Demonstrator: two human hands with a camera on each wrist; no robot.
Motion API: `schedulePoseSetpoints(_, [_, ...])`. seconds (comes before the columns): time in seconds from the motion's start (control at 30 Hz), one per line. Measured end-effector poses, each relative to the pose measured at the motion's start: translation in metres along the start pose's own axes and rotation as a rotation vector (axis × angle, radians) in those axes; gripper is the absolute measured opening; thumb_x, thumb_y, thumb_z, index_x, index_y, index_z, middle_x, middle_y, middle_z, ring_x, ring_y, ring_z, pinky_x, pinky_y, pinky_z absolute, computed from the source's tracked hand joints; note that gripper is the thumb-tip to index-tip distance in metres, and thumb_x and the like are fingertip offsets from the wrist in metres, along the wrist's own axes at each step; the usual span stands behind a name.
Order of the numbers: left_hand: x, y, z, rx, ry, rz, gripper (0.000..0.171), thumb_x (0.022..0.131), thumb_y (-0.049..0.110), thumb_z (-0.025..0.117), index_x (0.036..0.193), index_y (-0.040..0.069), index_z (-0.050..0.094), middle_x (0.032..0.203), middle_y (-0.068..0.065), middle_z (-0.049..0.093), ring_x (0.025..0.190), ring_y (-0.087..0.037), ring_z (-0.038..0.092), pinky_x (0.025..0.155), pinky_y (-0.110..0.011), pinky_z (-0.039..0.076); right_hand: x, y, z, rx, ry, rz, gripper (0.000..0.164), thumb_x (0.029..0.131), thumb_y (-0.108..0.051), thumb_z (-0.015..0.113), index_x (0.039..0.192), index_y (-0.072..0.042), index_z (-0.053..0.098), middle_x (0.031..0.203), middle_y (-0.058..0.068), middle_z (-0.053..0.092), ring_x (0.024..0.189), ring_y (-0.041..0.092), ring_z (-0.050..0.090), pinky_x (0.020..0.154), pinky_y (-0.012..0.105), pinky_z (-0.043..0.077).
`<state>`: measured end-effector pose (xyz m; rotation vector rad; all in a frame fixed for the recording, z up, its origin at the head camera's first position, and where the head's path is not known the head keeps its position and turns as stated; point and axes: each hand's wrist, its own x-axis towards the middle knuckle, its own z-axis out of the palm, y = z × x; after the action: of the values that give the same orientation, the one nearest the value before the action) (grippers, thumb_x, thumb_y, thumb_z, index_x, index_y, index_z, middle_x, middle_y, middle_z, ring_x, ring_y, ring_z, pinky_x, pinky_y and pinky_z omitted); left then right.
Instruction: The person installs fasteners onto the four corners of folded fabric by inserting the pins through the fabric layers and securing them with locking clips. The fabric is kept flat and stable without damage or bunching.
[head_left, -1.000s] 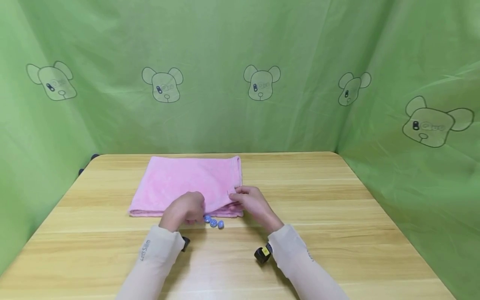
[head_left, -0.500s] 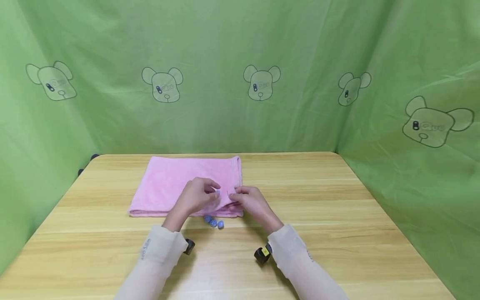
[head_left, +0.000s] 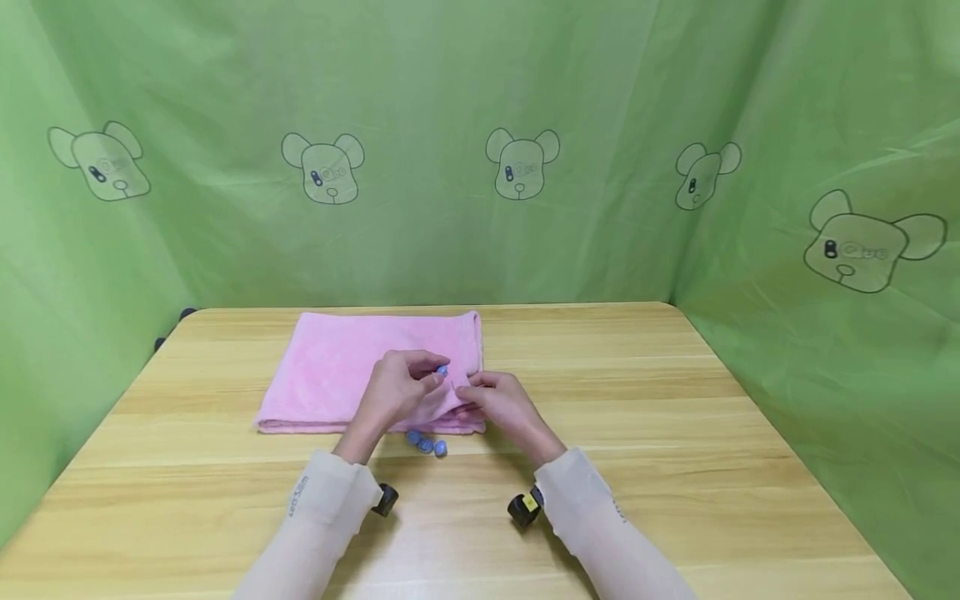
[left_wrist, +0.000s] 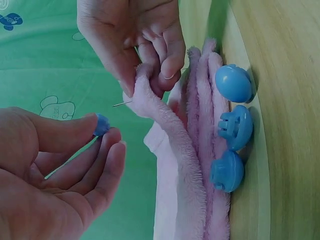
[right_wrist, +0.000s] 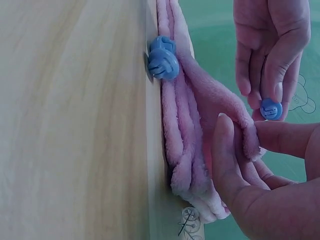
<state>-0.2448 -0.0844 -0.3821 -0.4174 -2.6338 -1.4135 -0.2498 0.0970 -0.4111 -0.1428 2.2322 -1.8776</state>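
Fingers (left_wrist: 113, 134) of the left hand (head_left: 397, 387) pinched a small blue clip (left_wrist: 102, 125) left of centre in the left wrist view. The metal pin (left_wrist: 121, 104) stood apart, just above and right of it, its near-level axis aimed left, above the clip. The right hand (head_left: 506, 407), nearer the pin, pinched the pink cloth (head_left: 360, 358) at upper centre.

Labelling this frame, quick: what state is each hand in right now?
Left hand: closed, pinching a small blue piece.
Right hand: closed, pinching a pink cloth edge.
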Motion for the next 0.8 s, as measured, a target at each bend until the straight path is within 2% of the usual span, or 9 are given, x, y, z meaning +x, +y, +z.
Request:
schedulePoseSetpoints(0.2, [0.001, 0.0, 0.003, -0.049, 0.008, -0.036, 0.019, 0.084, 0.003, 0.074, 0.103, 0.007, 0.071, 0.098, -0.005, 0.072, 0.092, -0.019, 0.066, 0.09, -0.042, 0.051, -0.003, -0.006, 0.002, -0.012, -0.006, -0.005, 0.015, 0.093, -0.004, 0.063, 0.1, 0.009, 0.063, 0.093, 0.021, 0.068, 0.084, 0.037, 0.066, 0.081, 0.045, 0.055])
schedulePoseSetpoints(0.33, [0.001, 0.0, 0.005, -0.038, 0.01, -0.042, 0.019, 0.084, 0.003, 0.074, 0.102, 0.008, 0.072, 0.098, -0.004, 0.073, 0.092, -0.019, 0.066, 0.09, -0.042, 0.051, -0.013, -0.02, 0.004, -0.028, -0.016, -0.007, 0.017, 0.094, -0.001, 0.059, 0.102, 0.013, 0.06, 0.097, 0.026, 0.066, 0.09, 0.042, 0.064, 0.086, 0.05, 0.053])
schedulePoseSetpoints(0.53, [0.001, 0.0, 0.006, -0.012, 0.011, -0.037, 0.018, 0.084, 0.005, 0.074, 0.101, 0.01, 0.073, 0.098, -0.003, 0.073, 0.092, -0.019, 0.066, 0.089, -0.042, 0.051, -0.025, -0.035, 0.005, -0.018, -0.021, -0.018, 0.017, 0.094, 0.0, 0.058, 0.103, 0.015, 0.059, 0.099, 0.028, 0.065, 0.091, 0.042, 0.063, 0.086, 0.049, 0.053])
schedulePoseSetpoints(0.8, [0.001, -0.001, 0.007, -0.012, 0.009, -0.044, 0.018, 0.085, 0.006, 0.074, 0.102, 0.009, 0.073, 0.098, -0.002, 0.073, 0.092, -0.019, 0.066, 0.089, -0.042, 0.051, -0.026, -0.034, 0.005, -0.02, -0.028, -0.02, 0.018, 0.094, 0.0, 0.058, 0.103, 0.015, 0.059, 0.1, 0.028, 0.065, 0.091, 0.042, 0.063, 0.086, 0.048, 0.053])
